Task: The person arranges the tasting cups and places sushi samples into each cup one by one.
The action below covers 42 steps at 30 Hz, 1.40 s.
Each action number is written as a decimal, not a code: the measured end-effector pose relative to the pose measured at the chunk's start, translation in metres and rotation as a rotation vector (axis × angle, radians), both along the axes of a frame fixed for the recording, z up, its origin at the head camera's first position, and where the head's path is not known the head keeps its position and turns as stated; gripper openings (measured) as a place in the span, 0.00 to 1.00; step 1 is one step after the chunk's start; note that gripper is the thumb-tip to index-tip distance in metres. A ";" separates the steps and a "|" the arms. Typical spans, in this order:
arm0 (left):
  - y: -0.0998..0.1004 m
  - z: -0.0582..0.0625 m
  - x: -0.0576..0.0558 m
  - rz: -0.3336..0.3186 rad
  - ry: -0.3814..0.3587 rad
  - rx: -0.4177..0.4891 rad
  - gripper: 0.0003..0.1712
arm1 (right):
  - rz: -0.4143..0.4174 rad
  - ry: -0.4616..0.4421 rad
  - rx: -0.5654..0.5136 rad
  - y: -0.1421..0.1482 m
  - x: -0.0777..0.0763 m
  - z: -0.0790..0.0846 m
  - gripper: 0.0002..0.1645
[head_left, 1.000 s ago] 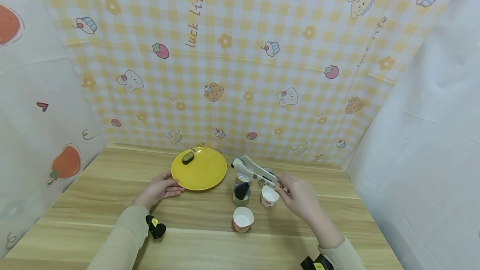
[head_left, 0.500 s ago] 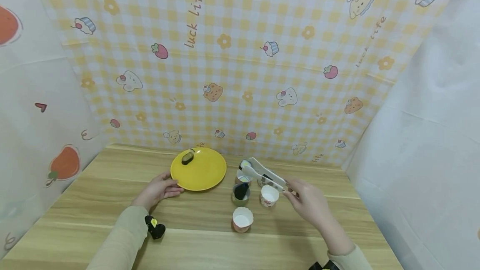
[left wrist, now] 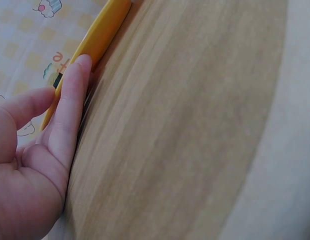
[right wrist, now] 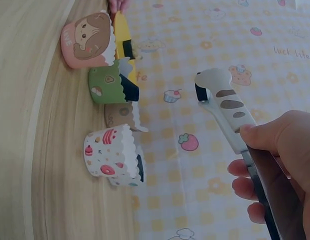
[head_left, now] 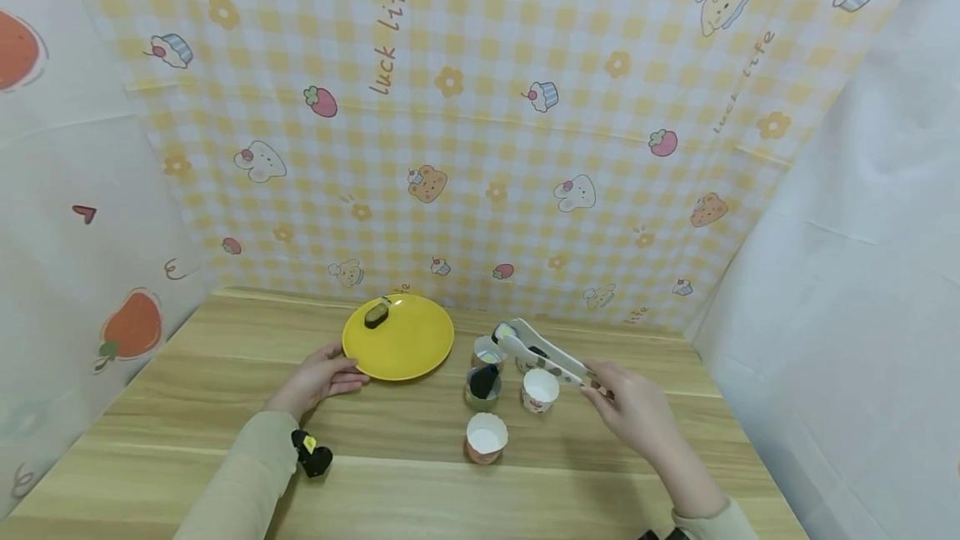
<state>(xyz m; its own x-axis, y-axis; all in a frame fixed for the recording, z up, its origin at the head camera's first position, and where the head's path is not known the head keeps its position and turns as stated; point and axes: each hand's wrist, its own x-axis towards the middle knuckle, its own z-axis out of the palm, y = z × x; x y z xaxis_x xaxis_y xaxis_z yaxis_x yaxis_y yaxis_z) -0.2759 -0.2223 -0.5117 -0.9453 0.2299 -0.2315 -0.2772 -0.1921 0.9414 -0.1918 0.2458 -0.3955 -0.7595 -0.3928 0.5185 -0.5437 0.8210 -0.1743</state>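
Note:
My left hand (head_left: 321, 377) holds the near-left rim of a yellow plate (head_left: 405, 348), thumb above and fingers beneath. On that plate lies a small dark-wrapped sushi piece (head_left: 377, 315). My right hand (head_left: 630, 407) grips white paw-shaped tongs (right wrist: 230, 102) by the dark handle. Between the tong tips sits another sushi piece (right wrist: 201, 93) with a black wrap, partly hidden by the tips. The tongs hang above the paper cups at the back. Under them are a brown cup (head_left: 486, 355) and a cup partly hidden behind the tongs.
A green paper cup (right wrist: 106, 85) contains a black-wrapped piece (head_left: 483, 380). In front stands a pink cup (head_left: 486, 444), and a white patterned cup (head_left: 538, 394) is to the right. A checked cloth (head_left: 495, 132) rises behind the wooden table (head_left: 405, 490).
My right hand has moved right and slightly toward me, carrying the tongs and the sushi piece from left of the brown cup to its right. My left hand and the plate stay put.

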 end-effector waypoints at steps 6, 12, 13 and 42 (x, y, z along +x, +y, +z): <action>0.000 0.000 0.000 0.004 0.001 -0.018 0.36 | 0.021 0.014 -0.009 0.007 0.002 0.000 0.23; -0.001 0.000 -0.001 0.000 0.001 -0.010 0.36 | 0.027 0.021 -0.015 0.015 0.004 -0.002 0.24; -0.001 0.000 -0.001 0.002 -0.002 -0.007 0.36 | 0.028 0.022 -0.014 0.016 0.004 -0.002 0.24; -0.002 0.000 0.000 0.000 0.005 0.022 0.36 | -0.023 -0.018 0.012 0.043 0.015 -0.021 0.21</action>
<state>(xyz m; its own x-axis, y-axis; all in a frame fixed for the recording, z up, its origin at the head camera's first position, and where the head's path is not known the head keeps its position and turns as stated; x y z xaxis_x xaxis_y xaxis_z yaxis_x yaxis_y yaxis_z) -0.2762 -0.2240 -0.5117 -0.9464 0.2345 -0.2219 -0.2726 -0.2125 0.9384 -0.1764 0.2887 -0.4168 -0.7777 -0.3815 0.4997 -0.5216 0.8353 -0.1740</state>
